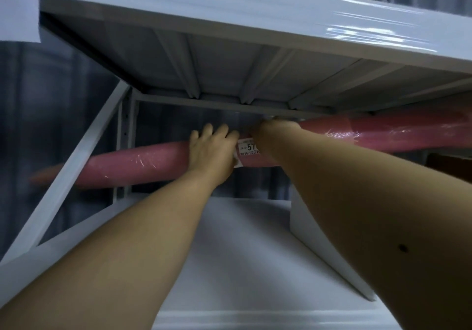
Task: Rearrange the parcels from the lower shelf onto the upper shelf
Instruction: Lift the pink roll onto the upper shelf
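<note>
Both my forearms stretch away from me over the white lower shelf [229, 253] toward its back; my left hand [213, 150] lies over the top of the long pink roll [132, 166], fingers curved round it beside its white label [246, 150]; my right hand [268, 131] reaches the same roll just right of the label, but my wrist hides its fingers, so I cannot tell its hold; the roll lies crosswise at the rear, under the upper shelf [255, 22]; plastic-wrapped, it looks slippery, probably light yet unwieldy; gripping near the middle, hands apart, should balance it.
</note>
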